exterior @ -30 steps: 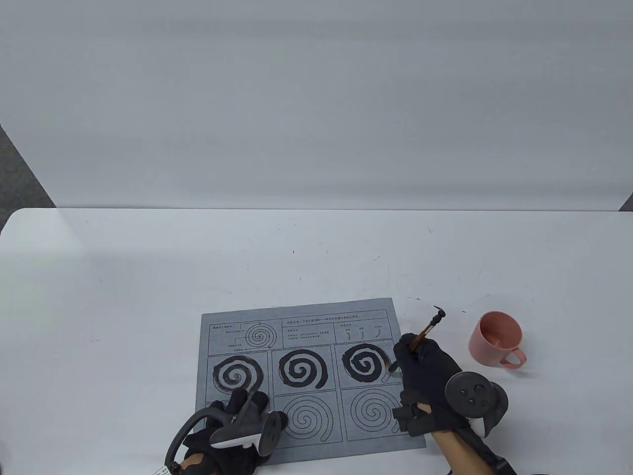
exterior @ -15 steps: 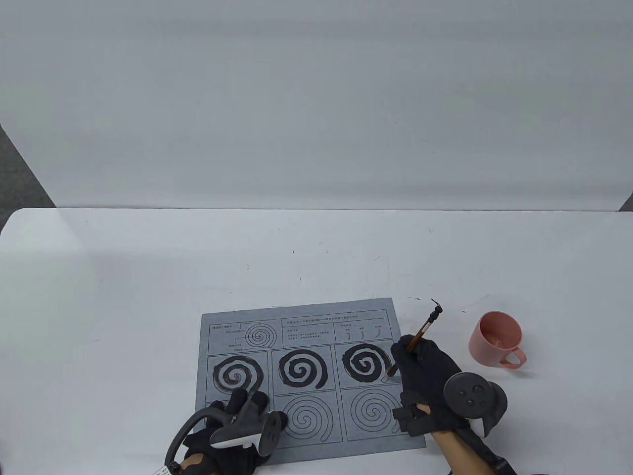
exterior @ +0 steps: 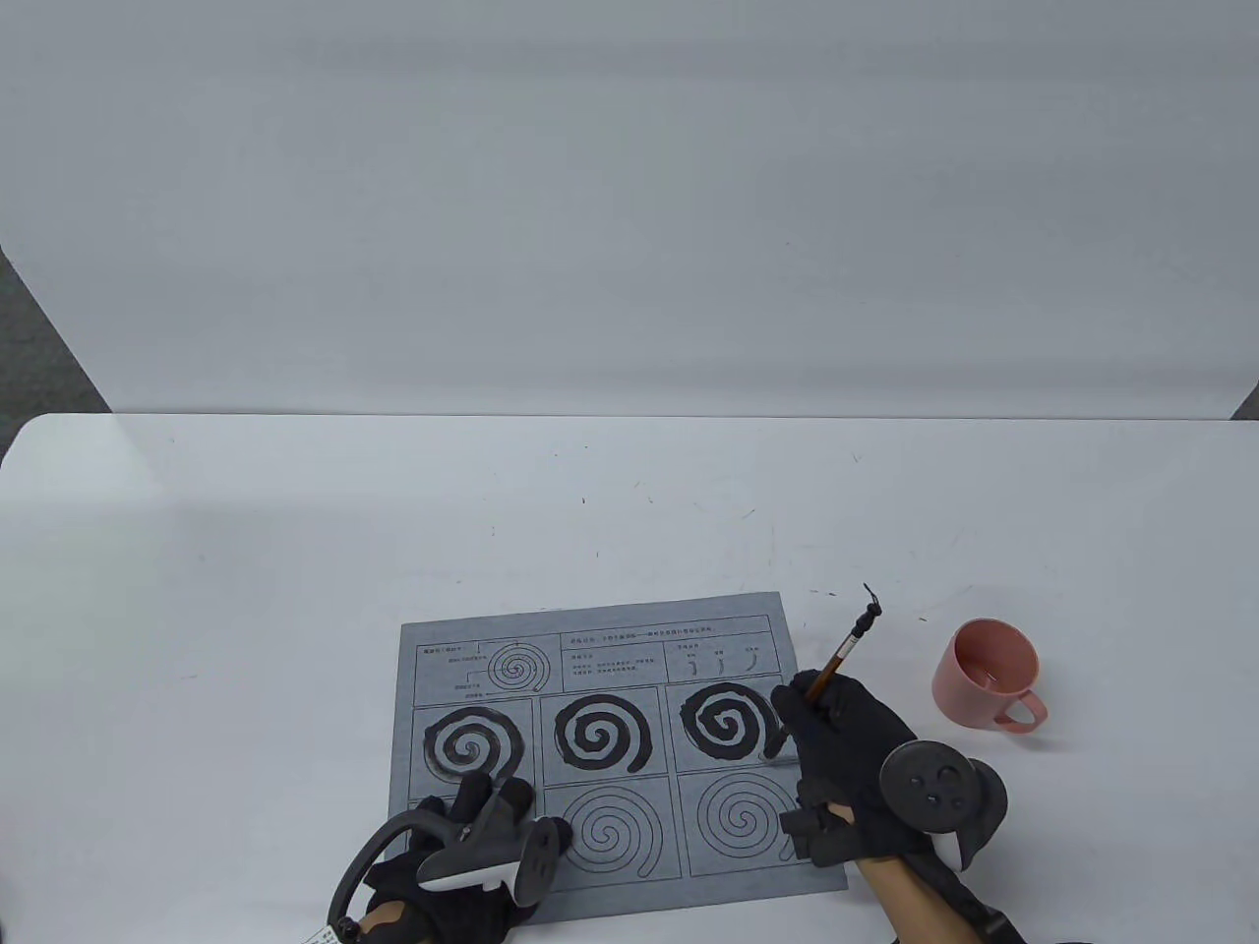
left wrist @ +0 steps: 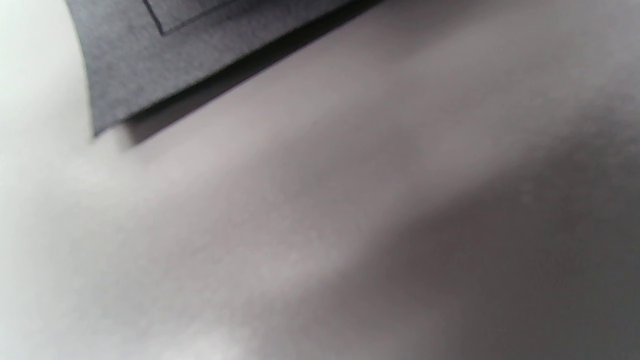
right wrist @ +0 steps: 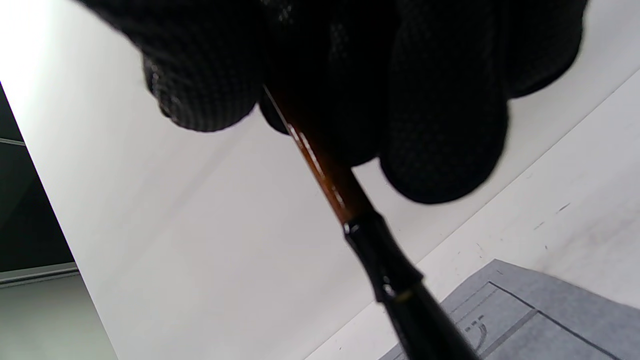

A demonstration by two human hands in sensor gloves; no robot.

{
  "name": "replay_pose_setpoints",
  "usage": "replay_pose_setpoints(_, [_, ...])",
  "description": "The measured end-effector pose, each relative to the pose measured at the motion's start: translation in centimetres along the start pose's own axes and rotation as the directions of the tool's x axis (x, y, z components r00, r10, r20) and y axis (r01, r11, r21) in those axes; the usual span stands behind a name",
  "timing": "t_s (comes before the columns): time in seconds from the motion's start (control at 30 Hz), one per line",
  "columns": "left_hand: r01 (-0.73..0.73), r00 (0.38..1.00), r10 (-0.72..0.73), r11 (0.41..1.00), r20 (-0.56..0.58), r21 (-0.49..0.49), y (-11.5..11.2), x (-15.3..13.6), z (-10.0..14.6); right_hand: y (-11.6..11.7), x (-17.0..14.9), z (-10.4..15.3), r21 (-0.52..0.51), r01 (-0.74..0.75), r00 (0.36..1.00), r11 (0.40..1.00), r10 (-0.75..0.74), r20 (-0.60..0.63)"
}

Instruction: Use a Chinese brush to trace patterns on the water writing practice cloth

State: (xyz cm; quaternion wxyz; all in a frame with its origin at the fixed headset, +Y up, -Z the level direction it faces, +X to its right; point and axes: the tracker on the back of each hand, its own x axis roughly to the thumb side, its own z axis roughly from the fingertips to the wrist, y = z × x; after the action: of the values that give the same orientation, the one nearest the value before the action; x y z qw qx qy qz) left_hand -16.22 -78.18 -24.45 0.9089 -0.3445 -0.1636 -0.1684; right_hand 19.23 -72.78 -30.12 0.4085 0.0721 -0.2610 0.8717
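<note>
Where inked, the grey cloth [exterior: 610,757] shows three thick black spirals.

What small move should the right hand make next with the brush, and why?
Probably lift the brush off the top-right spiral and carry it to an untraced outline, such as the bottom-right spiral. All three top-row spirals are inked dark, the right hand holds the brush at the last one's tail, and the left hand rests on the cloth.
</note>
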Motion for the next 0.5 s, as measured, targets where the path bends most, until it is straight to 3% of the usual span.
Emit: replay_pose_setpoints(0.5, [0.0, 1.0, 0.0, 1.0, 0.0, 0.0, 0.0, 0.0, 0.0, 0.0, -0.02, -0.01, -0.002, 0.009, 1.0, 1.0, -0.009, -0.018])
